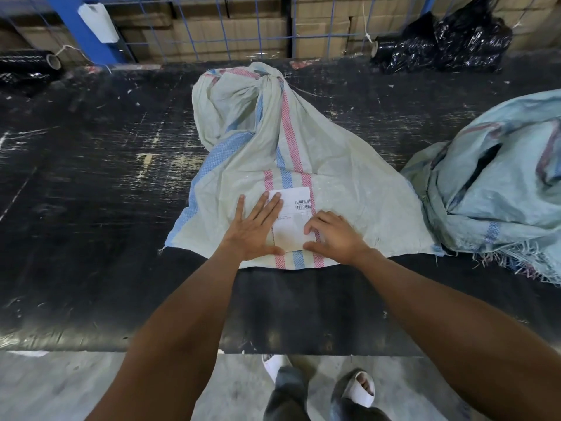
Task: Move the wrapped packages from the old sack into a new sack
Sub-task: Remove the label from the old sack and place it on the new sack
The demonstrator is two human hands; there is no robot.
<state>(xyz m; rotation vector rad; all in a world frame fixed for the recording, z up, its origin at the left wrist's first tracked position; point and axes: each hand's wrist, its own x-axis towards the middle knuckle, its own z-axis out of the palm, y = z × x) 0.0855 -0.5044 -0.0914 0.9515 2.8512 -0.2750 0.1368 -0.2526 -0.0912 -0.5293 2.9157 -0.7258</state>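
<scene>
A pale woven sack [334, 165] with red and blue stripes lies flat on the black table [91, 177], its far end bunched and tied. A white label [293, 214] with barcodes lies on the sack's near end. My left hand [255, 229] presses flat on the label's left edge, fingers spread. My right hand [334, 235] rests on the label's right lower corner, fingers curled down onto it. A second, bluish worn sack [498, 189] lies crumpled at the right with a dark opening. No wrapped packages are visible.
Black plastic-wrapped bundles [449, 44] sit at the far right against a blue wire fence [212, 31] with cardboard boxes behind. A black film roll [27, 65] lies at the far left. My feet [358, 387] stand on the grey floor below the table edge.
</scene>
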